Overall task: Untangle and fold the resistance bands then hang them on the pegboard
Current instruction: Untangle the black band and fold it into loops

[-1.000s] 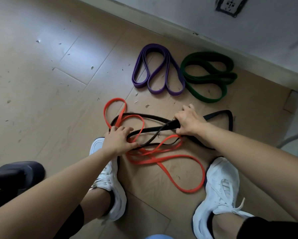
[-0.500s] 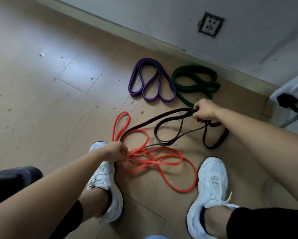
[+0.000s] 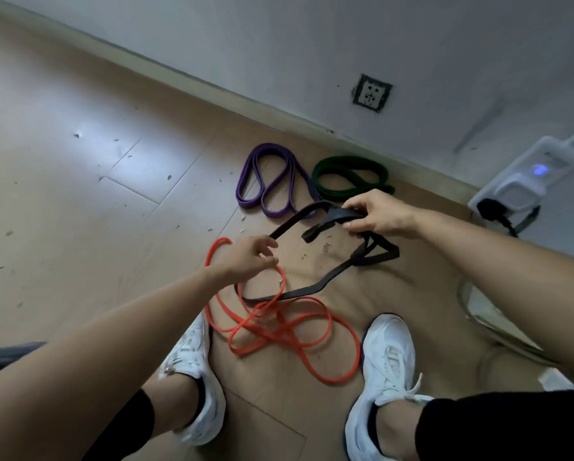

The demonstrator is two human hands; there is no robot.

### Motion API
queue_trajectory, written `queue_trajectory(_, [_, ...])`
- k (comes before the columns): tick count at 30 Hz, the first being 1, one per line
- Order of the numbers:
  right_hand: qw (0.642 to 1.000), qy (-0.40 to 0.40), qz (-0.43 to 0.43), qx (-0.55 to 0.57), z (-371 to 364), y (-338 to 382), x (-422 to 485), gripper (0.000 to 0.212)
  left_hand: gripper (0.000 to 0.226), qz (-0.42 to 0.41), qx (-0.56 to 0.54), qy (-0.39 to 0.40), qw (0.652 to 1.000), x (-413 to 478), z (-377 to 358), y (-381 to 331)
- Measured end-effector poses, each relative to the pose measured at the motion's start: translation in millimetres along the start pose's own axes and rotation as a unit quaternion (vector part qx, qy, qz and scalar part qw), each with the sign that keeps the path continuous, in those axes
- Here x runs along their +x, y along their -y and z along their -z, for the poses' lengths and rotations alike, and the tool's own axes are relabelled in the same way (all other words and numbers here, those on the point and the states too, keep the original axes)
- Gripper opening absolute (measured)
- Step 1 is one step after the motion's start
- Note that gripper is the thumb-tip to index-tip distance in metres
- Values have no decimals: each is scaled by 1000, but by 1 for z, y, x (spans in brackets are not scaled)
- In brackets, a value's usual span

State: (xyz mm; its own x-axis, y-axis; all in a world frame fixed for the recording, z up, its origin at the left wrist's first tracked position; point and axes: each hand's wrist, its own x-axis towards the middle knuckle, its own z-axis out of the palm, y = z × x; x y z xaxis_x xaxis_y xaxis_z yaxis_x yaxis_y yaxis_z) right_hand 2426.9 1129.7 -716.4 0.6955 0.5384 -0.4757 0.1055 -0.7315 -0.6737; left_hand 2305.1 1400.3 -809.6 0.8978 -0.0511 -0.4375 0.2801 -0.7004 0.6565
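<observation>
My right hand is shut on a black resistance band and holds its upper loops off the wooden floor. The band's lower loop still trails across a tangled orange band lying between my two white shoes. My left hand hovers with fingers apart over the orange band's far loop, its fingertips right by the black band's left strand. A folded purple band and a folded green band lie side by side on the floor near the wall.
The wall and baseboard run diagonally behind the bands, with a socket above. A white plugged-in device with a blue light sits at the right. A dark object is at the lower left. Small debris dots the floor.
My right hand raised the black band off the floor, pulling it mostly away from the orange one. My left hand released the orange band and moved up toward the black band.
</observation>
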Motion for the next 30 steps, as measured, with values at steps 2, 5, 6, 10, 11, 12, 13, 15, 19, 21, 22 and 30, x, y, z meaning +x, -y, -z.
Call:
queue_trajectory(2, [1000, 9, 24, 7, 11, 23, -11, 11, 56, -33, -42, -61, 997, 1, 17, -25])
queue_trajectory(5, [996, 34, 71, 38, 28, 60, -30, 17, 86, -79, -69, -121, 987, 1, 39, -53])
queue_trajectory(6, [994, 45, 85, 50, 34, 72, -37, 18, 91, -83, -89, -109, 987, -1, 45, -60])
queue_trajectory(10, [984, 65, 135, 94, 53, 109, -67, 20, 36, -93, -140, -30, 985, -12, 60, -80])
queue_trajectory(11, [983, 60, 145, 99, 57, 116, -75, 20, 19, -104, -138, -16, 985, -18, 62, -85])
queue_trajectory(12, [982, 52, 152, 100, 60, 120, -81, 21, 9, -115, -145, 3, 983, -23, 64, -87])
queue_trajectory(13, [982, 38, 157, 99, 62, 123, -86, 21, 4, -123, -145, 23, 981, -28, 67, -89])
queue_trajectory(15, [984, -6, 157, 85, 67, 125, -96, 20, 7, -126, -137, 56, 981, -37, 75, -91])
queue_trajectory(19, [982, -119, 118, 91, 74, 120, -108, 22, 17, -92, -147, 91, 981, -63, 97, -103])
queue_trajectory(21, [982, -141, 92, 80, 75, 118, -113, 22, 29, -83, -143, 95, 982, -77, 109, -109])
queue_trajectory(22, [984, -143, 80, 67, 74, 117, -116, 19, 34, -79, -143, 90, 982, -84, 114, -111])
queue_trajectory(30, [988, -130, 10, -76, 50, 88, -119, 19, 48, -29, -201, 50, 978, -121, 126, -95])
